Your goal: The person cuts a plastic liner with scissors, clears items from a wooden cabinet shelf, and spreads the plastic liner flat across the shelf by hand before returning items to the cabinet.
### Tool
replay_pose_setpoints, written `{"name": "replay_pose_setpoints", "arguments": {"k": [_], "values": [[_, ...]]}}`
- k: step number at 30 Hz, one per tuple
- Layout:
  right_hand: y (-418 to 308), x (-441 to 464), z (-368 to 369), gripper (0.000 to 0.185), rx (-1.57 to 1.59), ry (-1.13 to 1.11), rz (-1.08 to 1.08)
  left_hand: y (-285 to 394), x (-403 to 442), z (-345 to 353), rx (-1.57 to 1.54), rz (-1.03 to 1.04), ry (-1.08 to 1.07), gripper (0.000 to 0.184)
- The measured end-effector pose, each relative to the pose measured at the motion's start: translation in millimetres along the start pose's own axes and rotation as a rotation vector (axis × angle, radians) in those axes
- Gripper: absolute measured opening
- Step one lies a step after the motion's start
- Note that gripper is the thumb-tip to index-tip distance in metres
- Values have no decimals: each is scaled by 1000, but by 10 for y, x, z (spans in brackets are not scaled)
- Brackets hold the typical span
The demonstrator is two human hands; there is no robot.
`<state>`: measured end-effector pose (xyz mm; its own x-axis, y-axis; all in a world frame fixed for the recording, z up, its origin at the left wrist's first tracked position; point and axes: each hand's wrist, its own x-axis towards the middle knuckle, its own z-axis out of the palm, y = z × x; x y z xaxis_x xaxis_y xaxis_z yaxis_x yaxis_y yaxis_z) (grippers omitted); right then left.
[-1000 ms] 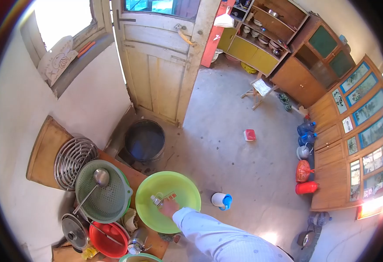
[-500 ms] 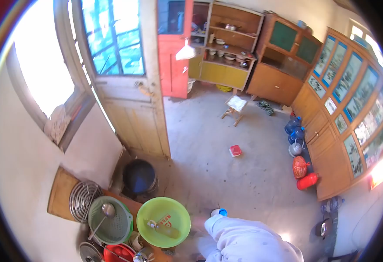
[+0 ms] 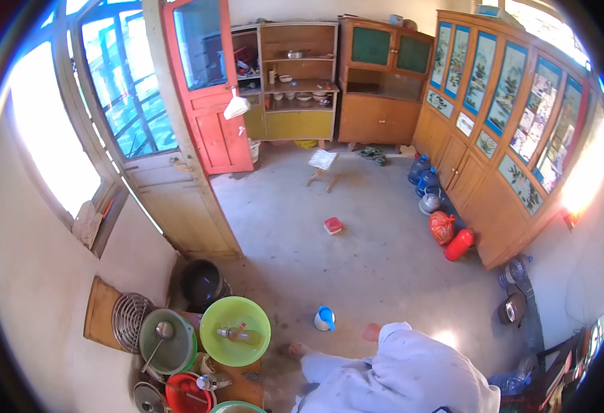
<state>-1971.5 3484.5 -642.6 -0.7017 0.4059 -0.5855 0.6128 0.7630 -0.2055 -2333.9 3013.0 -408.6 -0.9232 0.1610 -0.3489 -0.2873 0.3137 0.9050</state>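
Note:
My left hand (image 3: pixel 296 350) reaches out from a pale sleeve, low beside the light-green basin (image 3: pixel 209 344). It appears apart from the rim, and its fingers are too small to read. A bottle-like, yellowish see-through container (image 3: pixel 247 336) lies inside the basin. On the floor ahead stands a white jug-like container (image 3: pixel 320 321) with a blue top. To its right, my right hand (image 3: pixel 371 332) shows at the end of the other sleeve, not touching it. I cannot make out this hand's fingers, and nothing shows in it.
Left of the basin are a dark bucket (image 3: pixel 204 283), a grey-green colander (image 3: pixel 156 344) with a ladle, and a red basin (image 3: pixel 177 402). A small red box (image 3: pixel 333 226) and a folding stool (image 3: pixel 323 160) stand on the floor. Wooden cabinets (image 3: pixel 484 199) line the right wall.
My view has turned right, shifting the room leftward. My right hand, hidden before, now shows beyond the sleeve. The white-and-blue container, partly behind the sleeve earlier, is now fully visible.

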Motion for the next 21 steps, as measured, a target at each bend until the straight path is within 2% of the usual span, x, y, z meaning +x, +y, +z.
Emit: {"name": "replay_pose_setpoints", "arguments": {"k": [1,4,6,10,13,15,17,21], "values": [[415,135,450,24,-113,-113,-10,32,-41,-64,12,16,7,29],[191,-766,-354,25,-329,-342,-175,151,-119,-164,43,51,28,28],[434,-619,-180,24,-423,-398,-254,232,-163,-179,74,75,43,27],[263,-261,-544,19,-198,-149,-190,409,-271,-82,127,96,72,26],[-199,15,-1042,16,231,161,-114,510,-302,173,176,100,84,25],[-377,24,-1448,15,434,267,-112,587,-358,402,203,95,96,24],[-273,-62,-1841,17,547,249,-155,689,-374,705,231,78,104,23],[812,209,-1782,24,464,297,-285,803,-514,1347,266,27,112,22]]}}
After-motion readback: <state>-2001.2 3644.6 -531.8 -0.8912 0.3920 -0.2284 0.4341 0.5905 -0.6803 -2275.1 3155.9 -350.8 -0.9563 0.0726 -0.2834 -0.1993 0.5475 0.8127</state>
